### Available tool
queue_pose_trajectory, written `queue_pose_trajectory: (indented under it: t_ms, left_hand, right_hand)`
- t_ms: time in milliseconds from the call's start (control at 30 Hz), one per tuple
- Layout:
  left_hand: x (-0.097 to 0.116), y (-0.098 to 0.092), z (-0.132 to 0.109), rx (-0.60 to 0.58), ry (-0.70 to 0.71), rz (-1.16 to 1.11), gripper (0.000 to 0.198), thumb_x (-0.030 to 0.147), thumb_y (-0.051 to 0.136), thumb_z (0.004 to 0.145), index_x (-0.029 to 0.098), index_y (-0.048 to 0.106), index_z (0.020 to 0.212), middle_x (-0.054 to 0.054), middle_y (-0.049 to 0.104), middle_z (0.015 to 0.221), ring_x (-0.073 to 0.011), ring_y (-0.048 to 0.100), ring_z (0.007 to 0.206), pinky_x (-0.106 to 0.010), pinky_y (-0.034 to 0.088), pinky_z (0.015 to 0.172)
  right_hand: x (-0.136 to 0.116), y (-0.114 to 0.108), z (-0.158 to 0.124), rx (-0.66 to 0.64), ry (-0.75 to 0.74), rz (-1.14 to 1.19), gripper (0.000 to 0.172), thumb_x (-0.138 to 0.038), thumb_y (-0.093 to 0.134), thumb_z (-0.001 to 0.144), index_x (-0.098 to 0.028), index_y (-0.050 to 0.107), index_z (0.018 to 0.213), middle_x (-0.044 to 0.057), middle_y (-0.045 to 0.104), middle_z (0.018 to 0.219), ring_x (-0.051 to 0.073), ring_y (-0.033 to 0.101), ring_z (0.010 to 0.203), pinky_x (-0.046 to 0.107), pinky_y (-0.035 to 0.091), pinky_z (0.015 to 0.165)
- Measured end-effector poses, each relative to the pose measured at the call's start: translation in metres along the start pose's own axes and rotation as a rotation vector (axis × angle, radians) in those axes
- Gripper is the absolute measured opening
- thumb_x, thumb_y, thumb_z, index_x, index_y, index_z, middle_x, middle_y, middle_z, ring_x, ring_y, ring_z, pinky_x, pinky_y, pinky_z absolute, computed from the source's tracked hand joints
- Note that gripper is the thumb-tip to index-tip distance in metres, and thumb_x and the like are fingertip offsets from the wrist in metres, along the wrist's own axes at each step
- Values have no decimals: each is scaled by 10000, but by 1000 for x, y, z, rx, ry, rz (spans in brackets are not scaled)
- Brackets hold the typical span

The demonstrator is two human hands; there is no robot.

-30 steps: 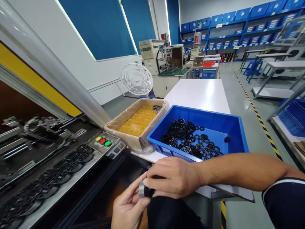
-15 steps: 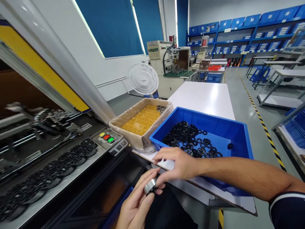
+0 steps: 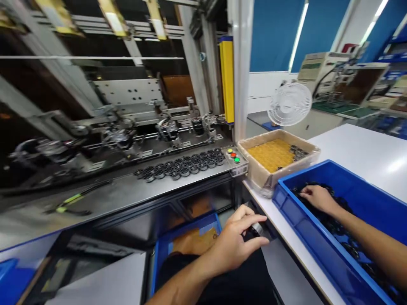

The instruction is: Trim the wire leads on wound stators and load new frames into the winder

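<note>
My left hand is over my lap, its fingers curled around a short silver-rimmed cylindrical part with a dark inside. Its thumb and forefinger stretch past the part. Inside the blue bin, my right hand reaches down to a heap of black spoked discs. The fingers of that hand are bent together at the discs, and whatever is between them is hidden. More black round parts with silver rims stand in rows on the machine's metal ledge.
A plastic-lined carton with yellow pieces stands behind the blue bin. Coloured push buttons sit at the ledge's right end. Pliers with yellow-green handles lie on the ledge. A white fan stands behind the carton.
The view has swung left toward the machine. My right hand has left the silver-rimmed part and moved into the blue bin, while my left hand keeps the part.
</note>
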State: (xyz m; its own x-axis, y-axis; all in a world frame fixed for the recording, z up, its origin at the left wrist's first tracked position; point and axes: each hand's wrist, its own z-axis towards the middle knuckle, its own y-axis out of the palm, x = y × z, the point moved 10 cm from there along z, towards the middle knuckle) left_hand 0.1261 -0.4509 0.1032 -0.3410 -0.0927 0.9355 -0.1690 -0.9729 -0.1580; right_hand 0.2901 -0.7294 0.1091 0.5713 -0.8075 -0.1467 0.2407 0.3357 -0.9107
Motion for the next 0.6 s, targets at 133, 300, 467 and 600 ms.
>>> queue_pose_trajectory:
  t_ms: [133,300,467,600]
  left_hand:
    - [10,-23,-5,37,75,73,536,280,780,764,180,635,1270,-80,681,1028,-166,557,833,-284,467,792]
    - [2,-10,7,-39,-40,-440,402,276,766,785,167,694,1165,-116,704,1165,-155,626,873,-276,493,827]
    - [9,52,10,-217,-160,-936,477,173,811,737,173,687,1198,-96,746,1033,-134,684,832,-231,541,777]
    - [16,69,9,-167,-146,-999,506,45,874,594,216,755,1055,-22,778,920,-131,715,827,-203,580,783]
  right_hand:
    - [11,-37,3,-18,-20,-94,151,-138,703,700,-191,671,562,24,631,456,151,558,338,231,350,347]
    - [-87,-114,-18,204,49,-176,151,-346,589,866,-248,667,951,76,721,853,226,675,680,388,533,683]
    - [-238,-111,-50,216,-233,230,304,-43,566,838,-200,594,1097,71,660,964,163,643,918,282,551,781]
    - [-252,-104,-62,243,-306,326,400,7,532,815,-165,552,1176,85,614,969,156,599,918,295,563,757]
